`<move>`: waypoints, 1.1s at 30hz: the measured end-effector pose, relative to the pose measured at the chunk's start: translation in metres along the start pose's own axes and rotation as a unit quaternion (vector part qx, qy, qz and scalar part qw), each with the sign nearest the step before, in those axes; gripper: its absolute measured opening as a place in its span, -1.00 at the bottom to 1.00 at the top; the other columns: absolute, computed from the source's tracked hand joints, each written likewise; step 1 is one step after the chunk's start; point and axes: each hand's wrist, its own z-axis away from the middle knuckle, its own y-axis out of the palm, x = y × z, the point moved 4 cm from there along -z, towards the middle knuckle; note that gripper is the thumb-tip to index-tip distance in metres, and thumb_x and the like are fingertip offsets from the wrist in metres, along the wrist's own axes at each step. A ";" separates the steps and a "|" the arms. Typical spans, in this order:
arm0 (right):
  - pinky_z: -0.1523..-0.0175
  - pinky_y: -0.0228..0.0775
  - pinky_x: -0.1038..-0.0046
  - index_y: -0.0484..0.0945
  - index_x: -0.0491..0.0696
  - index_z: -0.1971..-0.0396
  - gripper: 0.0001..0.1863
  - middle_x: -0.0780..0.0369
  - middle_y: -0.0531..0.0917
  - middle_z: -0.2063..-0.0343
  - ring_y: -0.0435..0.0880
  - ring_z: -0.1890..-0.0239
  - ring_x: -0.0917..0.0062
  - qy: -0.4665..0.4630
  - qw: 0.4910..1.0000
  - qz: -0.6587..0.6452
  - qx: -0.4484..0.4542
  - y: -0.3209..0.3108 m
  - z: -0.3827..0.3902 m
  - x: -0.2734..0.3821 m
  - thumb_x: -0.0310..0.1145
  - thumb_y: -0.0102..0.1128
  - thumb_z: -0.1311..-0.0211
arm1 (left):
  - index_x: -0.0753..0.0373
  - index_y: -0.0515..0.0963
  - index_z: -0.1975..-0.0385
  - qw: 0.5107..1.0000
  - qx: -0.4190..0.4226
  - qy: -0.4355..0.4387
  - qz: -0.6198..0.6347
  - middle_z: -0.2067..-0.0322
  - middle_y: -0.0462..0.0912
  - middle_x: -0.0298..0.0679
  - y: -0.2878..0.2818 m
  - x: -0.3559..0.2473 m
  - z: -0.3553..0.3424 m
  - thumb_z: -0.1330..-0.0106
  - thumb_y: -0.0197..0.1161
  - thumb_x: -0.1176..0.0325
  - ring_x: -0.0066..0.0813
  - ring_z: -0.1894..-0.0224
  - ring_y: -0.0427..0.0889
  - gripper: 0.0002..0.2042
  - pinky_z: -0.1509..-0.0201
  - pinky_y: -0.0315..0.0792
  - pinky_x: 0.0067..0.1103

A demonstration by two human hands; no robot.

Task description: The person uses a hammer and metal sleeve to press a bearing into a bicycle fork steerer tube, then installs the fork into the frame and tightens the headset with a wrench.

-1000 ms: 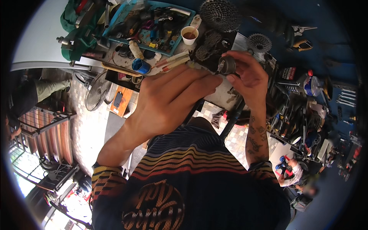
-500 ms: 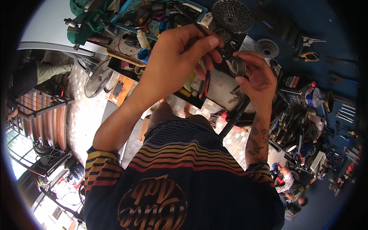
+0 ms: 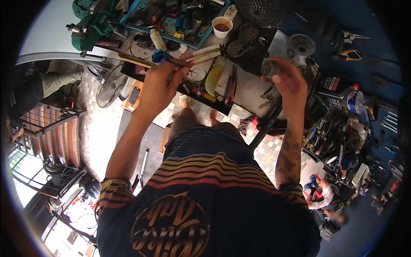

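Two bare hands over one cluttered workbench, one with a ring, one with a thin rod

One long, grey, stained workbench (image 3: pixel 250 96) crosses the upper middle. At its far side sits one shallow, bright blue rectangular tray (image 3: pixel 209 33), filled with many small parts, too jumbled to count. Left of the tray stands one dark green metal vise (image 3: pixel 96 32). Two toothed bicycle cassettes lie to the right: one large, dark cassette (image 3: pixel 260 15) and one smaller, silver-grey cassette (image 3: pixel 302 44)

Two hands reach over the bench, well apart. The left hand (image 3: pixel 159 88) is closed in a pinch, thumb against fingers, gripping one thin, dark, straight rod (image 3: pixel 179 63). The right hand (image 3: pixel 292 83) has its fingers and thumb curled around one short, hollow, grey metal ring (image 3: pixel 270 69), held up at the right side of the bench

Beside the tray is one white paper cup (image 3: pixel 221 28) of brown liquid, with one stick in it. One small, open blue tub (image 3: pixel 159 56) is just beyond the left hand. One round, pale dish (image 3: pixel 198 73) is next to the rod's right end; whether they touch, I cannot tell
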 end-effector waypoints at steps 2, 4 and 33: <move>-0.19 0.58 0.41 0.53 -0.26 -0.20 -0.60 0.14 0.71 0.00 0.73 0.01 0.50 0.024 1.000 0.008 0.007 -0.003 0.007 -0.012 -0.60 0.23 -0.40 | 0.39 0.74 0.15 0.997 -0.020 -0.064 0.026 0.26 0.81 -0.14 0.018 0.041 0.006 -0.45 0.30 0.48 -0.37 0.38 0.76 -0.86 0.30 0.58 -0.53; -0.20 0.58 0.41 0.53 -0.25 -0.21 -0.60 0.14 0.72 0.01 0.73 0.01 0.50 0.049 0.999 0.017 0.009 -0.004 0.014 -0.022 -0.59 0.23 -0.39 | 0.36 0.75 0.15 0.994 -0.030 -0.096 0.030 0.24 0.81 -0.11 0.037 0.073 0.010 -0.40 0.33 0.49 -0.25 0.34 0.79 -0.87 0.25 0.59 -0.49; -0.20 0.54 0.43 0.51 -0.24 -0.25 -0.53 0.15 0.69 -0.11 0.70 -0.03 0.54 0.048 0.998 -0.014 -0.034 0.004 0.031 -0.026 -0.64 0.23 -0.35 | 0.40 0.72 0.11 0.959 -0.085 -0.045 0.268 0.19 0.79 -0.15 0.008 -0.031 0.026 -0.48 0.25 0.44 -0.50 0.32 0.72 -0.82 0.34 0.57 -0.58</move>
